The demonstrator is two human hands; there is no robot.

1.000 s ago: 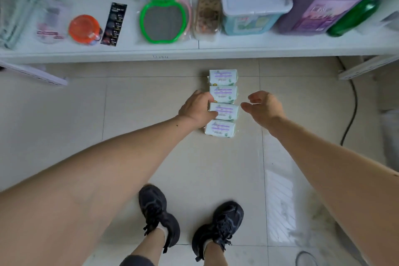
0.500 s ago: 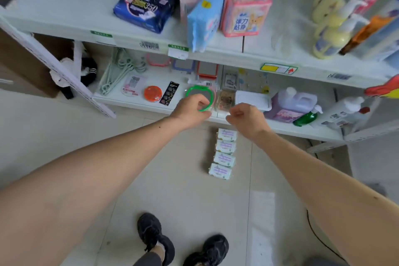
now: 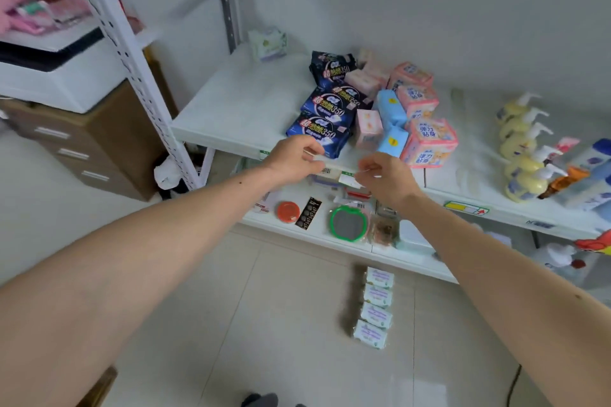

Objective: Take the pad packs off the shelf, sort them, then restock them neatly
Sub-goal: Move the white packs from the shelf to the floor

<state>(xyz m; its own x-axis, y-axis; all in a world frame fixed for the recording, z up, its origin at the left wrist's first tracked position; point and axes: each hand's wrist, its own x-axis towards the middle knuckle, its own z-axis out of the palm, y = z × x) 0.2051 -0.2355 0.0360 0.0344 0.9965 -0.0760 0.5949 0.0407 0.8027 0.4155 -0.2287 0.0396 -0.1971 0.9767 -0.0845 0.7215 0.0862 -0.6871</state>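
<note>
Since a second ago you've come up off the floor: your hands have left the row of four white packs (image 3: pixel 375 306) down on the tiles and are up at the front edge of the shelf (image 3: pixel 241 109) now. Left hand (image 3: pixel 294 157) and right hand (image 3: pixel 385 180) are a little apart, both loosely curled and holding nothing as far as I can see.

The rest of the pad packs are still on that shelf: the dark blue packs (image 3: pixel 325 112) right past your left hand, small pink ones (image 3: pixel 367 124) and light blue ones (image 3: pixel 391 116) in the middle, the bigger pink packs (image 3: pixel 428 139) to the right. One lone white pack (image 3: pixel 267 43) sits far back by the wall.

If I were you I'd take one kind at a time. The blue ones overlap, so lift the near one first, both hands on its sides. Careful with the upright light blue packs, they look tippy. Start a new floor row beside the white one, well apart from it.
</note>
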